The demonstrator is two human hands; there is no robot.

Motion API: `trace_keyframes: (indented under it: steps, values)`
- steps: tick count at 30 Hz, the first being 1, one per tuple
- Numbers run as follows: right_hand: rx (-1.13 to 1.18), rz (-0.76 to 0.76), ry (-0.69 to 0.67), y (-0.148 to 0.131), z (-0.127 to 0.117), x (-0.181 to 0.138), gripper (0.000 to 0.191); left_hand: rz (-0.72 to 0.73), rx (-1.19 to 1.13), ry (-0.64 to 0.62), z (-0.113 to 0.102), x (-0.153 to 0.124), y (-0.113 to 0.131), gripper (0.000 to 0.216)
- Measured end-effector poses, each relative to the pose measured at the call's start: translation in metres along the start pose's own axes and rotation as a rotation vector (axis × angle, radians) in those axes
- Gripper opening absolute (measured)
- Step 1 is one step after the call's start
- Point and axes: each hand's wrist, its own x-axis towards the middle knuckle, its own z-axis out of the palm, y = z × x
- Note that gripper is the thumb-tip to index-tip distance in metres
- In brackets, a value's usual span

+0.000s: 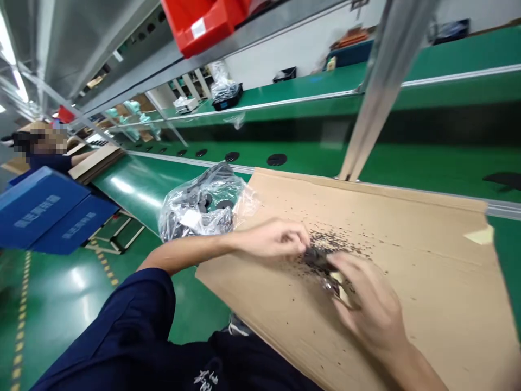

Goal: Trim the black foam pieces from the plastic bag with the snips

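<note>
Over a brown cardboard sheet (427, 293), both hands meet at a dark, blurred part (318, 259). My left hand (277, 239) is curled, its fingertips pinched at the part's left end; what they hold there is too blurred to make out. My right hand (372, 298) is wrapped round the part's right side, thumb below and fingers above. Beneath its palm show a shiny piece (330, 285) and something pale yellow (345, 296), partly hidden by the fingers. Many small black bits (334, 239) lie scattered on the cardboard around the hands.
Left of the cardboard lies a clear plastic bag (195, 217) with dark round parts inside. A metal post (378, 92) rises behind the sheet. A red bin (203, 24) hangs overhead. Blue boxes (52, 212) and a person (49, 149) are at far left.
</note>
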Motion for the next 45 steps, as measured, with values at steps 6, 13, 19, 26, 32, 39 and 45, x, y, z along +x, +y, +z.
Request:
trace_keyframes:
  steps: [6, 13, 19, 26, 32, 39, 45]
  values:
    - [0.178, 0.157, -0.004, -0.003, 0.005, 0.009, 0.009, -0.231, 0.284, 0.097, -0.036, -0.041, -0.029, 0.016]
    - [0.145, 0.341, 0.024, 0.001, 0.005, 0.008, 0.003, -0.817, 0.790, 0.054, -0.126, -0.075, -0.100, 0.019]
    - [0.191, 0.457, 0.013, 0.003, 0.006, 0.003, 0.006, -0.874, 0.916, -0.030, -0.119, -0.082, -0.110, 0.022]
    - [0.247, 0.546, -0.008, 0.003, 0.006, 0.001, 0.011, -0.922, 1.011, -0.074, -0.114, -0.081, -0.113, 0.029]
    - [0.253, 0.550, 0.009, 0.004, 0.007, 0.001, 0.012, -0.937, 1.023, -0.141, -0.115, -0.082, -0.107, 0.046]
    - [0.263, 0.571, 0.012, 0.003, 0.007, 0.001, 0.015, -0.937, 1.091, -0.026, -0.103, -0.075, -0.099, 0.039]
    - [0.352, 0.735, 0.021, -0.001, 0.004, 0.005, 0.029, -0.850, 1.127, 0.242, -0.094, -0.082, -0.065, 0.037]
